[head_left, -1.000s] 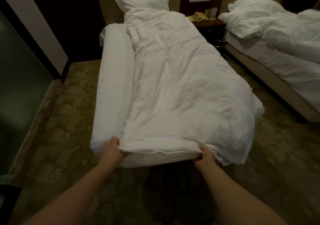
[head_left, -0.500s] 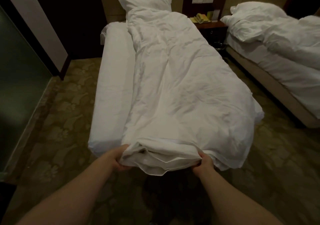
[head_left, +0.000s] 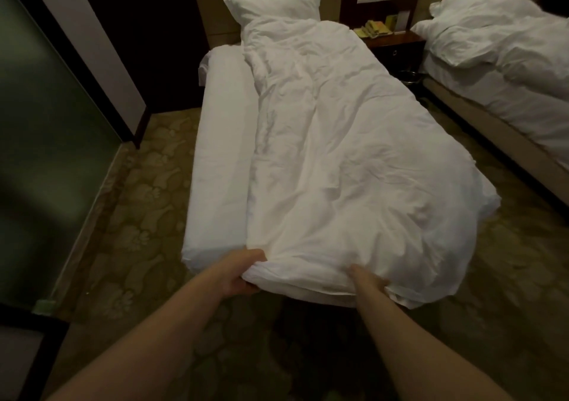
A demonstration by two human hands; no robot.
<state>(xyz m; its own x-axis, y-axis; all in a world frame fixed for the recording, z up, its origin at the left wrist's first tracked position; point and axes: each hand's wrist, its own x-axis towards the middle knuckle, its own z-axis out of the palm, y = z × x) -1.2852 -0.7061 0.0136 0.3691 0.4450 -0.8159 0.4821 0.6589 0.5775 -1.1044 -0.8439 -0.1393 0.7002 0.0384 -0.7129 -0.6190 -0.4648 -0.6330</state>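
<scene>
a: report the state of the left hand.
b: the left hand (head_left: 243, 272) is clamped on the near left corner of the duvet (head_left: 354, 160). its fingers curl round the folded edge.
a: and the right hand?
b: the right hand (head_left: 366, 280) grips the same edge further right. the thumb lies on top and the fingers are hidden under the fold.
a: location of the duvet?
b: it lies lengthwise on the bed (head_left: 221, 160), offset to the right, with a strip of sheeted mattress showing along the left. its near end sits at the foot of the bed and its far end touches the pillow (head_left: 274, 1).
a: surroundings?
b: patterned carpet (head_left: 147, 203) lies below. a nightstand (head_left: 394, 43) stands between this bed and a second bed (head_left: 508, 71) with rumpled white bedding.
</scene>
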